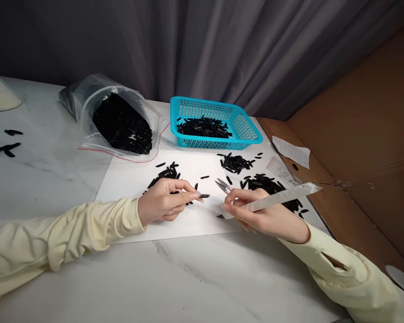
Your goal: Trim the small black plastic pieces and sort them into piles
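My left hand (170,198) is closed, pinching a small black strip (205,196) between thumb and fingertips above a white sheet (128,179). My right hand (256,211) is closed around a white, paper-wrapped tool (283,196) with a dark pointed tip that faces the sheet. Just beyond the right fingers, the pointed metal tips of small scissors (223,185) show; their rear part is hidden by the hand. A pile of black strips (170,174) lies behind my left hand. Another pile (265,183) is partly covered by my right hand, and a smaller pile (236,163) sits behind it.
A turquoise basket (218,142) with black strips stands at the back. Left of it lies an open clear bag (87,112) full of black pieces. Loose black pieces (3,148) are at the far left. A white paper scrap (292,151) and cardboard (357,134) are at the right.
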`<state>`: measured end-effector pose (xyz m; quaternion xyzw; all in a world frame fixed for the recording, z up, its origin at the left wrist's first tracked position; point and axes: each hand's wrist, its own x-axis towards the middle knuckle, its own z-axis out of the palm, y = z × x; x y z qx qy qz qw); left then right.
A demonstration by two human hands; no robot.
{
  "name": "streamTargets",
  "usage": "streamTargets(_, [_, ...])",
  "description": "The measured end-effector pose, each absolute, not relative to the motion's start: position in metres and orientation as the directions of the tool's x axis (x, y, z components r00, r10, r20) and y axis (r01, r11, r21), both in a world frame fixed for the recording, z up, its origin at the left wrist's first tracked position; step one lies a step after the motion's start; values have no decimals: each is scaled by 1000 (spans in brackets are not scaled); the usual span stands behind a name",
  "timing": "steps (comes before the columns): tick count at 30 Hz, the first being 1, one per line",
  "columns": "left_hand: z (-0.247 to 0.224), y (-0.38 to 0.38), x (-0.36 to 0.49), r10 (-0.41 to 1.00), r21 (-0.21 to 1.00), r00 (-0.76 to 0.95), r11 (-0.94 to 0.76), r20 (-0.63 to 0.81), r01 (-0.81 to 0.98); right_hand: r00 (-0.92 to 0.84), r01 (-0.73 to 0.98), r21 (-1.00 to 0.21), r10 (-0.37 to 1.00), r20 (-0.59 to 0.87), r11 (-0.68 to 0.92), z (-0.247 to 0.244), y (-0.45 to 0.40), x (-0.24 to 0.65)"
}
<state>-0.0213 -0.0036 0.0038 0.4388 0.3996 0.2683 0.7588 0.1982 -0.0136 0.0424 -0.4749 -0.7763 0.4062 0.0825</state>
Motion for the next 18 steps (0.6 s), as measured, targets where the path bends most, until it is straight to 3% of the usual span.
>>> streamTargets(9, [4, -4, -21, 779, 901, 533, 428, -331, -65, -514, 741, -612, 819, -255, 275, 44, -18, 203])
streamTargets(15, [4, -7, -21, 821, 927, 476, 373, -314, -33, -433, 670, -629, 896, 101, 394, 68, -32, 193])
streamTargets(18, [3, -8, -21, 837, 932, 447, 361, -315, -19, -377, 652, -648, 910, 173, 393, 71, -33, 183])
